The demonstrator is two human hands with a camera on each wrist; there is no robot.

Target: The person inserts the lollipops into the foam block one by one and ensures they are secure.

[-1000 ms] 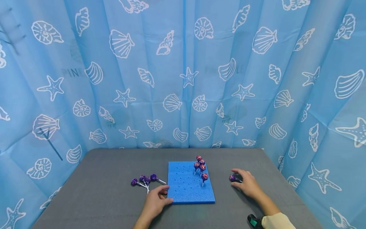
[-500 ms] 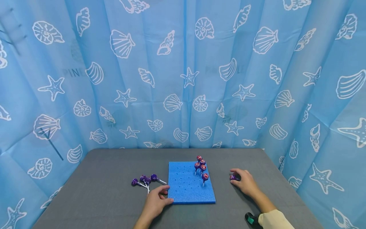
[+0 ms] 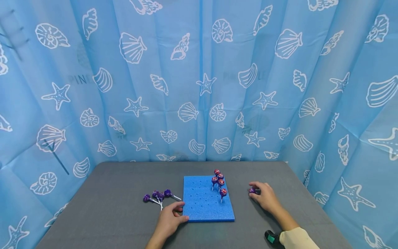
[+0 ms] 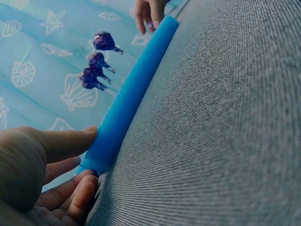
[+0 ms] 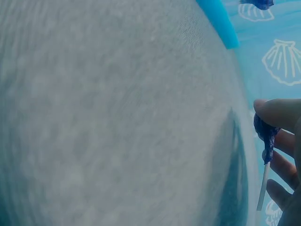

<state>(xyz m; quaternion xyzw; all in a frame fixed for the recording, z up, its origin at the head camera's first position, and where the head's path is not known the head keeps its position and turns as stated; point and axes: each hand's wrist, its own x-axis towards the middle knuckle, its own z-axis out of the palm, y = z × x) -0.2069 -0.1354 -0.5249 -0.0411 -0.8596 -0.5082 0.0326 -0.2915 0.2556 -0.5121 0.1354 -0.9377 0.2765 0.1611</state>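
- My right hand (image 3: 265,199): thumb and fingers pinch one wrapped lollipop (image 5: 267,136) by the head. In the head view it sits at 10 o'clock of that hand, at the fingertips.
- In the right wrist view its white stick runs free of the thumb, pointing to about 6 o'clock. Can't tell if it clears the grey table (image 3: 124,221).
- Blue foam board (image 3: 202,211): at 9 o'clock of my right hand, well apart.
- My left hand (image 3: 168,219): thumb and fingers grip the board's corner, at its 8 o'clock.
- Five standing lollipops (image 3: 223,193) sit in the board toward 1 o'clock.
- Four loose lollipops (image 3: 168,192) lie at 11 o'clock of my left hand, near.
- Black device (image 3: 271,237): 6 o'clock of my right hand, beside the sleeve (image 3: 296,239).
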